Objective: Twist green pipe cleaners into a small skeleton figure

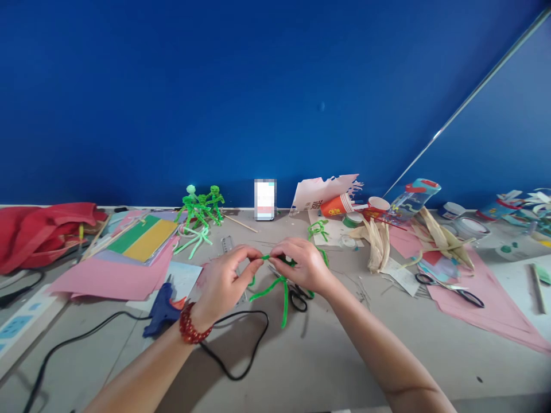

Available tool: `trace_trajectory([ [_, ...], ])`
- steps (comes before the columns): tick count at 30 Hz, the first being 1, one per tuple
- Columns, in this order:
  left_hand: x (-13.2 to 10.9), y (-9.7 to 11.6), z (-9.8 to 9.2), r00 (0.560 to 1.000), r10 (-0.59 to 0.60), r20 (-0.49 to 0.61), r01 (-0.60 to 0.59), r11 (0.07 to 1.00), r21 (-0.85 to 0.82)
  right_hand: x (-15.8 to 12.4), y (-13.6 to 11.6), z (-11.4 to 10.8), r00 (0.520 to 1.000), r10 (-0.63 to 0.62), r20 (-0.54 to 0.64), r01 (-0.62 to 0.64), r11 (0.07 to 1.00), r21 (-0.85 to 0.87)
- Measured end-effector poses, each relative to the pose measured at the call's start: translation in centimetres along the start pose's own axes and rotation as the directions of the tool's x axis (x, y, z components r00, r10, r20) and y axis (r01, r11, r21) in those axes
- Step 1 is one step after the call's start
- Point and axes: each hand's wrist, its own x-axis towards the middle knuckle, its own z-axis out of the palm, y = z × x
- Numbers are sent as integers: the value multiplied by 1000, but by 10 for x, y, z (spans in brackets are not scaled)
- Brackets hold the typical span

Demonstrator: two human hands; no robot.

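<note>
Between my two hands, above the middle of the table, is a green pipe cleaner piece (284, 292) with limbs dangling down. My left hand (230, 275), with a red beaded bracelet at its wrist, pinches one green end between thumb and fingertips. The fingers of my right hand (301, 264) close round the green stem beside it, the fingertips of both hands almost touching. Black-handled scissors (298, 300) lie on the table below my right hand, partly covered by it. Several green pipe cleaner figures (201, 207) stand together at the back left.
A blue glue gun (163, 310) with a black cord (236, 377) lies left of my left wrist. Coloured sheets (124, 275) are stacked at the left. Behind stand a phone (264, 201) and paper cups (338, 205). More scissors (450, 285) lie on pink paper at the right.
</note>
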Motion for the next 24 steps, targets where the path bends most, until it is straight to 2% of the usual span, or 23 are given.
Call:
trace_trajectory([
  [4,1,2,1,996,57,63,-53,997,-60,0,0,-2,995,58,77,-62,996,59],
  [10,-2,-8,2,999,-46,29,45,998,38,1,-3,-8,962,146,232,-167,983,76],
  [16,-1,-8,2,999,-47,1,47,998,38,1,-7,-10,952,246,182,-262,963,69],
  [20,-2,-6,2,1000,-6,-13,6,999,44,0,-7,-9,963,230,138,-239,969,58],
  [24,-1,-6,2,996,83,-11,-83,996,19,0,-5,-8,980,174,95,-182,979,87],
])
